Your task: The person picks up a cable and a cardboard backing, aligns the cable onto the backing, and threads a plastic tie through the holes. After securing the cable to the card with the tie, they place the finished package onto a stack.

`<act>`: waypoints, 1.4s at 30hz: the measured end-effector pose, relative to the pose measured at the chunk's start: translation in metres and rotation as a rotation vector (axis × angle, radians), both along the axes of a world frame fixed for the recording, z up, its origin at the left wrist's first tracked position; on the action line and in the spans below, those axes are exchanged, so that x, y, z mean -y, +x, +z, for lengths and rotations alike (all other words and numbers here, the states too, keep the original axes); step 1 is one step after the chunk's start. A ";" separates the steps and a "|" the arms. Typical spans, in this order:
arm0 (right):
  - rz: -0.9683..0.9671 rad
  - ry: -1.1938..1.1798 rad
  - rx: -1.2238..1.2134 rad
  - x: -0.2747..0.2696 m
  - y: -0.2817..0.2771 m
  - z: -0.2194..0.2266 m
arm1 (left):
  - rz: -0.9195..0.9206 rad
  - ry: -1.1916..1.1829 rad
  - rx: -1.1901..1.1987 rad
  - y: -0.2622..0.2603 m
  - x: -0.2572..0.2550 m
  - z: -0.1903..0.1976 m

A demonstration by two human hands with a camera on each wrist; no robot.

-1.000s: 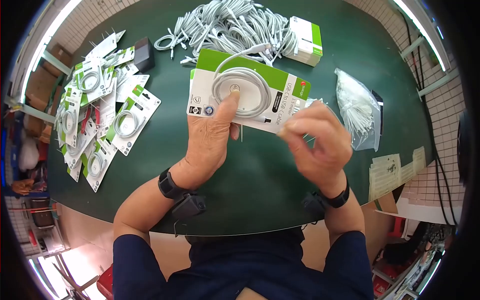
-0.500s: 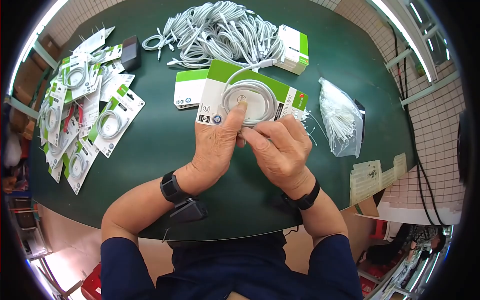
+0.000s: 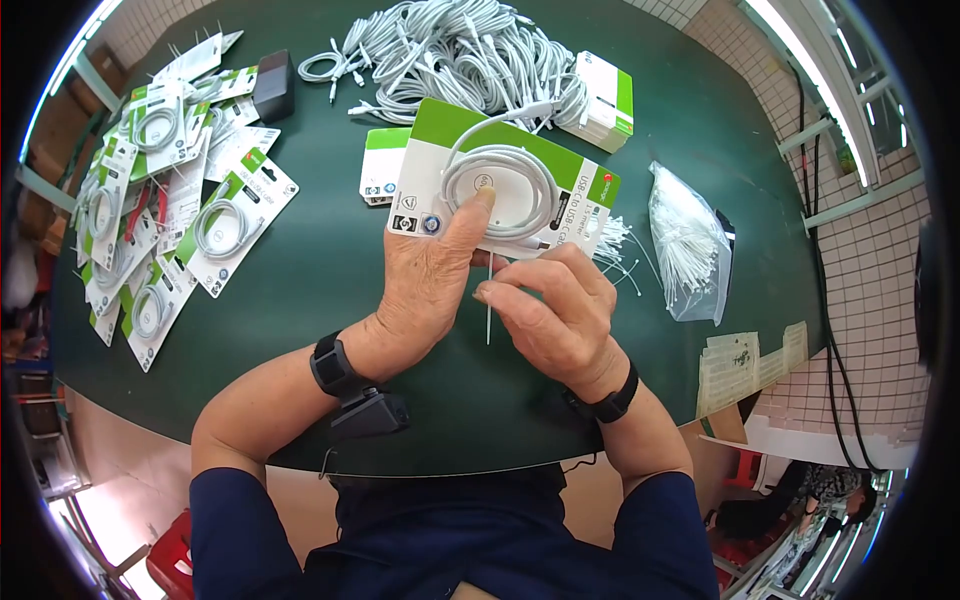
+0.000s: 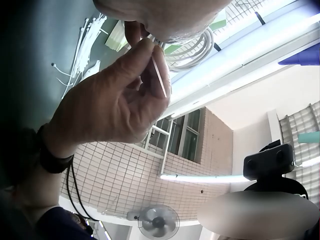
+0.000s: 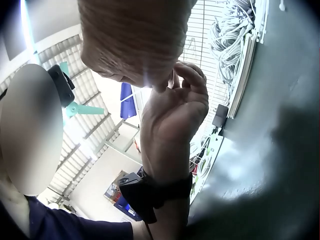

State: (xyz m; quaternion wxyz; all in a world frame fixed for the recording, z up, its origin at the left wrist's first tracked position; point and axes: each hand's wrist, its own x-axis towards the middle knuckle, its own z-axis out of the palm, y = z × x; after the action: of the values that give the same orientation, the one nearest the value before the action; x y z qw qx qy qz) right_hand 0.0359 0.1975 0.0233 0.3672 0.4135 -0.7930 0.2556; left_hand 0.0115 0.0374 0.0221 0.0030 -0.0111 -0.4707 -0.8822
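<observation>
My left hand (image 3: 425, 280) grips a green and white retail card (image 3: 430, 160) printed "USB-C to USB-C cable", its thumb pressed inside the coil. That coiled white cable (image 3: 546, 190) lies against the card's front, one plug sticking up past the top edge. Below the lower edge hangs the tail of a thin white cable tie (image 3: 489, 325). Thumb and fingers of my right hand (image 3: 560, 315) pinch at this tie, close beside the left fingers. In the left wrist view the white strip (image 4: 159, 75) runs along the right fingers. The left fingers behind the card are hidden.
A heap of white cables (image 3: 450, 60) lies at the back, beside a stack of cards (image 3: 606, 100). More cards (image 3: 384, 165) sit behind the held one. Carded cables (image 3: 220, 228) pile up at left. Loose ties (image 3: 620, 245) and a bag of ties (image 3: 688, 240) lie at right.
My right hand came from the card's right end to its lower edge beside the left hand, then drew slightly down. The tie's tail now shows below the card. The left hand keeps its grip.
</observation>
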 end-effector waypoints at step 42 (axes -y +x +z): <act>-0.064 -0.121 0.073 -0.004 0.003 0.006 | -0.057 -0.131 -0.038 0.006 0.002 0.000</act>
State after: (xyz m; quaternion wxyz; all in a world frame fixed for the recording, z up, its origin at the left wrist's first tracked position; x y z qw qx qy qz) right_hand 0.0392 0.2012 0.0292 0.3706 0.3552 -0.8017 0.3061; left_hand 0.0171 0.0350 0.0226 -0.0138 -0.0412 -0.5268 -0.8489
